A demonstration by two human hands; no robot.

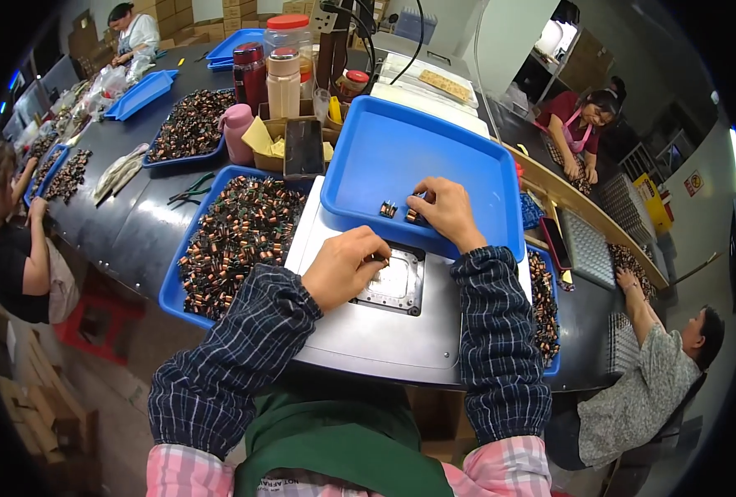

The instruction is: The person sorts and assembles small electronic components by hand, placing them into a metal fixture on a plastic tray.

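Observation:
My right hand (449, 214) reaches into an upright-rimmed blue tray (434, 145), its fingers closed on a small copper-wound coil with a dark base, mostly hidden under them. Beside it in the tray sits another small coil (388, 209). My left hand (347, 267) is closed in a pinch over the left edge of a square metal plate (397, 282) set in a silver machine top (384, 344). What those fingers hold, if anything, is hidden. To the left, a second blue tray (169, 286) is heaped with many such coils (244, 236).
Green-handled pliers (191, 190) and gloves (120, 176) lie on the dark table at left. A pink bottle (236, 132), flasks (283, 83) and a phone (303, 147) stand behind. Another coil tray (543, 306) sits at right. Co-workers sit on both sides.

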